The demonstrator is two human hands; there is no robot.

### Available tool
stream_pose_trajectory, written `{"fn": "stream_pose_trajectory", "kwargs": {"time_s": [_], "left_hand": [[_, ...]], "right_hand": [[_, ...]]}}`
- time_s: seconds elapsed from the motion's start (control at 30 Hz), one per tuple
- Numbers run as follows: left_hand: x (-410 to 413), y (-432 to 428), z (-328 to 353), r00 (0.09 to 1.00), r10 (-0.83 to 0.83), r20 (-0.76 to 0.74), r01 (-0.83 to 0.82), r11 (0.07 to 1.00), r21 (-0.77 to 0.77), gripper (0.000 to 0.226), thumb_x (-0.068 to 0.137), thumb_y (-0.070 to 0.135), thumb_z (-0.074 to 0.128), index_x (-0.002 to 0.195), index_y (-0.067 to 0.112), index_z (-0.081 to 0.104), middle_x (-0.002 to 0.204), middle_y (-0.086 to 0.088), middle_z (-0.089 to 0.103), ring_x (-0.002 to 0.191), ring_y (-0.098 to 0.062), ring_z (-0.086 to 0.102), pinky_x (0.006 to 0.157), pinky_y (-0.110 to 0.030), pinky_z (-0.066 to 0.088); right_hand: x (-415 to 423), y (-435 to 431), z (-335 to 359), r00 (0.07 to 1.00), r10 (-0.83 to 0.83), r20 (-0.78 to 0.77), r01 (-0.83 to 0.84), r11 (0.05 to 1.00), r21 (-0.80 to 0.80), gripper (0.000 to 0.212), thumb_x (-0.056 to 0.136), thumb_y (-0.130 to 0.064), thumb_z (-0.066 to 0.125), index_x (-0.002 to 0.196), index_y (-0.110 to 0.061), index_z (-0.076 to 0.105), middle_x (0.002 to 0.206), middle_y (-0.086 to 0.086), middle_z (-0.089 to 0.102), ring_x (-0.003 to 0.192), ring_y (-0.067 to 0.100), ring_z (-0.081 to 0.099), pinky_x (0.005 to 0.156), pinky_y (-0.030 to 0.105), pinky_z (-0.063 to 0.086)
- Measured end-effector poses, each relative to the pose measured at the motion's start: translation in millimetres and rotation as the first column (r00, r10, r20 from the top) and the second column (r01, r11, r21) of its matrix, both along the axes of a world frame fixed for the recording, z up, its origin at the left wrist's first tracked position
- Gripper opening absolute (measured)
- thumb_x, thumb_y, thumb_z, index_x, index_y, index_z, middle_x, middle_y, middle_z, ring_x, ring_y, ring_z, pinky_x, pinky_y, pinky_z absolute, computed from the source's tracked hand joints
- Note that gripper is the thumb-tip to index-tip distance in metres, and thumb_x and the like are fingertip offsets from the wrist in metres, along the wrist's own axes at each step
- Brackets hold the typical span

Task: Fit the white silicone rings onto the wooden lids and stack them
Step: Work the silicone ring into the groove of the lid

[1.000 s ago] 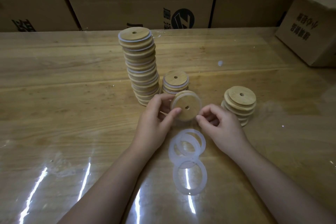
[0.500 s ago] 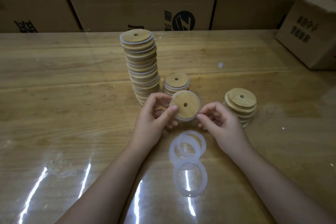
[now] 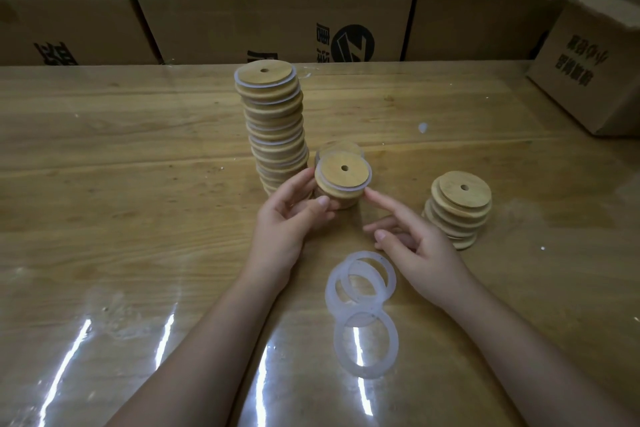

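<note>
**Ringed lid held at the short stack**

The left hand (image 3: pixel 287 222) has its grip clamped on a ringed wooden lid (image 3: pixel 343 173) at the short stack (image 3: pixel 341 147). The right hand (image 3: pixel 422 246) lies loose, its forefinger by the lid's right edge. Loose white rings (image 3: pixel 362 288) lie near on the desk (image 3: pixel 138 184).

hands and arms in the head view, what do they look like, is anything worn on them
Nothing is worn. The left hand and right hand have no gloves, rings or watch. The left forearm and right forearm show no sleeve, strap or bracelet all the way to the bottom edge of the frame. The nails that show look short and unpainted.
</note>
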State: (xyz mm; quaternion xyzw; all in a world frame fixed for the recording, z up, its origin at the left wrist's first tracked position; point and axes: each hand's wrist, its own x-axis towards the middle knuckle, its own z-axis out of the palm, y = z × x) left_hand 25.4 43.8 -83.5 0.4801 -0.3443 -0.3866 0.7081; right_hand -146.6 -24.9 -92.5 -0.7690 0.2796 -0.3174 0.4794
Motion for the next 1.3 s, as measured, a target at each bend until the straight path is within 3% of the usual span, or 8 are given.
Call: {"fn": "stream_pose_trajectory", "kwargs": {"time_s": [0.13, 0.33, 0.43, 0.57, 0.7, 0.83, 1.1, 1.3], "left_hand": [[-0.9, -0.9, -1.2, 1.0, 0.008, 0.017, -0.007, 1.0, -0.013, 0.042, 0.086, -0.007, 0.057, 0.123, 0.012, 0.052, 0.117, -0.006, 0.066, 0.084, -0.019, 0.07, 0.072, -0.026, 0.056], [-8.2, -1.7, -7.2, 0.975, 0.007, 0.221, -0.008, 1.0, 0.004, 0.014, 0.085, -0.001, 0.06, 0.089, 0.009, 0.052, 0.084, -0.003, 0.067, 0.072, -0.015, 0.069, 0.065, -0.023, 0.056], [-11.6, 0.3, -6.6, 0.939, -0.056, 0.338, 0.053, 0.998, 0.02, 0.019, 0.086, 0.0, 0.06, 0.1, 0.013, 0.059, 0.099, -0.004, 0.07, 0.08, -0.017, 0.07, 0.07, -0.024, 0.055], [-12.0, 0.9, -5.2, 0.927, -0.055, 0.371, 0.049, 0.998, 0.026, 0.031, 0.089, -0.003, 0.057, 0.112, 0.018, 0.059, 0.107, -0.002, 0.069, 0.084, -0.017, 0.069, 0.072, -0.028, 0.055], [-13.1, 1.1, -5.2, 0.911, -0.062, 0.409, 0.051, 0.998, 0.037, 0.033, 0.089, -0.003, 0.057, 0.114, 0.02, 0.059, 0.109, -0.001, 0.069, 0.084, -0.017, 0.069, 0.073, -0.029, 0.055], [-13.9, 2.9, -5.0, 0.854, -0.065, 0.517, 0.06, 0.998, 0.027, 0.03, 0.089, 0.006, 0.057, 0.111, 0.026, 0.061, 0.111, -0.001, 0.067, 0.091, -0.02, 0.067, 0.08, -0.041, 0.055], [-12.7, 2.7, -4.0, 0.822, -0.012, 0.57, 0.024, 1.0, -0.013, 0.034, 0.086, 0.01, 0.057, 0.119, 0.019, 0.06, 0.121, 0.008, 0.057, 0.098, -0.017, 0.064, 0.073, -0.05, 0.056], [-12.7, 2.5, -3.8, 0.826, -0.021, 0.563, 0.033, 0.999, -0.012, 0.034, 0.088, -0.004, 0.057, 0.119, 0.01, 0.06, 0.132, 0.002, 0.054, 0.101, -0.018, 0.065, 0.073, -0.048, 0.056]], "right_hand": [[1.2, 1.3, 1.7, 1.0, 0.028, 0.007, -0.028, 0.999, -0.016, 0.063, 0.09, 0.0, 0.052, 0.125, -0.052, 0.045, 0.117, -0.021, 0.058, 0.105, 0.005, 0.059, 0.088, 0.032, 0.052], [1.5, 0.9, 3.2, 1.0, 0.017, -0.003, -0.017, 1.0, -0.023, 0.063, 0.09, -0.001, 0.051, 0.129, -0.049, 0.039, 0.13, -0.019, 0.05, 0.11, -0.001, 0.055, 0.086, 0.017, 0.048], [1.4, 0.5, 2.8, 1.0, 0.021, -0.013, -0.021, 1.0, -0.016, 0.063, 0.09, 0.0, 0.051, 0.129, -0.048, 0.038, 0.131, -0.012, 0.051, 0.11, -0.003, 0.054, 0.085, 0.013, 0.045], [2.4, -0.3, 2.1, 0.998, 0.042, -0.036, -0.042, 0.999, -0.019, 0.063, 0.09, 0.0, 0.051, 0.129, -0.048, 0.036, 0.128, -0.007, 0.052, 0.11, -0.005, 0.052, 0.083, 0.009, 0.043], [2.8, -1.7, -0.5, 0.997, 0.057, -0.058, -0.06, 0.997, -0.053, 0.063, 0.091, 0.001, 0.049, 0.13, -0.046, 0.034, 0.13, -0.009, 0.049, 0.11, -0.006, 0.051, 0.083, 0.007, 0.041], [4.4, -2.9, -3.4, 0.994, 0.083, -0.067, -0.09, 0.991, -0.095, 0.063, 0.091, 0.002, 0.048, 0.13, -0.045, 0.035, 0.143, -0.017, 0.033, 0.113, -0.001, 0.051, 0.087, 0.012, 0.041], [3.0, -5.1, -4.8, 0.991, 0.117, -0.068, -0.126, 0.981, -0.149, 0.061, 0.092, 0.005, 0.045, 0.139, -0.032, 0.036, 0.149, -0.021, 0.025, 0.119, 0.002, 0.049, 0.094, 0.013, 0.04], [2.5, -4.5, -4.8, 0.989, 0.133, -0.07, -0.141, 0.981, -0.13, 0.063, 0.092, 0.004, 0.046, 0.138, -0.037, 0.035, 0.149, -0.023, 0.026, 0.122, 0.001, 0.047, 0.097, 0.018, 0.041]]}}
